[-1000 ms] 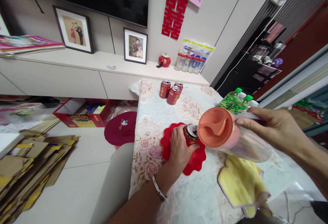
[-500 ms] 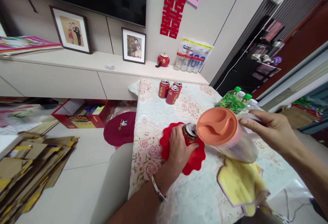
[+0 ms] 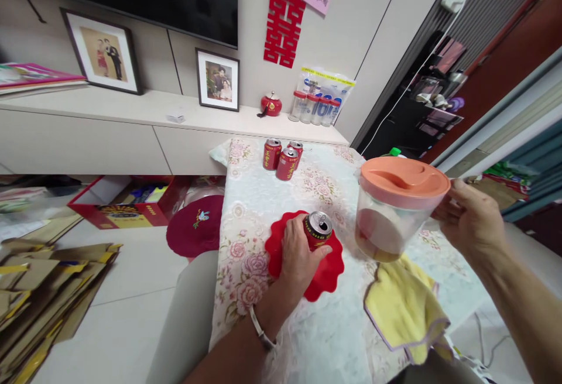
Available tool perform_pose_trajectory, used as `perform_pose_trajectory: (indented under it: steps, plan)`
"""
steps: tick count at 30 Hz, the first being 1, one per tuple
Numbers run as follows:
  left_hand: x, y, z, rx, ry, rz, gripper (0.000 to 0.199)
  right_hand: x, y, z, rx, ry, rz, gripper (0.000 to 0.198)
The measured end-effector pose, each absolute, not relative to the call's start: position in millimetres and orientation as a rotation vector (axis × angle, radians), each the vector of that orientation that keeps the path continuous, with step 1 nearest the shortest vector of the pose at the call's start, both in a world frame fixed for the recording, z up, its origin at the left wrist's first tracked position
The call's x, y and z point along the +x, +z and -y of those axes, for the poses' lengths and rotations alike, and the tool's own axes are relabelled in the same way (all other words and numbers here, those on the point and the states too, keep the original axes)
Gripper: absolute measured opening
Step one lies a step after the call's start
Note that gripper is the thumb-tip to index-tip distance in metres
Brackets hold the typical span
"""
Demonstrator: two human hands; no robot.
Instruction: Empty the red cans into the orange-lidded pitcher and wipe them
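My left hand is closed round an opened drink can, which stands on a red scalloped tray. In my right hand is a clear plastic pitcher with an orange lid, gripped at its handle side and held nearly upright. Some brownish liquid sits low in the pitcher. It hangs right of the can, apart from it, above a yellow cloth. My fingers partly hide the can's side, and the pitcher's handle is mostly hidden by my right hand.
Several red cans, among them a front one, stand at the table's far end. A green bottle cap shows behind the pitcher. Glass jars line the white cabinet. Flattened cardboard and a maroon stool are left of the table.
My right hand has tipped the pitcher back from leaning over the can to nearly upright and moved it right. My left hand stays on the can. The view has shifted slightly.
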State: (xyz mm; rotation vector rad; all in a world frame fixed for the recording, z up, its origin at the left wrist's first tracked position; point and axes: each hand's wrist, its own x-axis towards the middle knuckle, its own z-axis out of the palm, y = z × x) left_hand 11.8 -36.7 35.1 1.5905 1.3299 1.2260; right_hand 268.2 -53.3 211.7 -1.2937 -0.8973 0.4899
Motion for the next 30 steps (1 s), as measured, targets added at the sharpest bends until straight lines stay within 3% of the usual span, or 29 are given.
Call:
perform_pose_trajectory:
  steps: [22,30]
  plan:
    - [11.8,35.6,36.8,1.588,1.258,-1.318,0.076,279.2,171.5,53.6,-1.232,0.537,0.680,0.043]
    - [11.5,39.4,36.9,1.554,1.183,-1.322,0.076,282.7,175.9,57.2,-1.261,0.528,0.708,0.049]
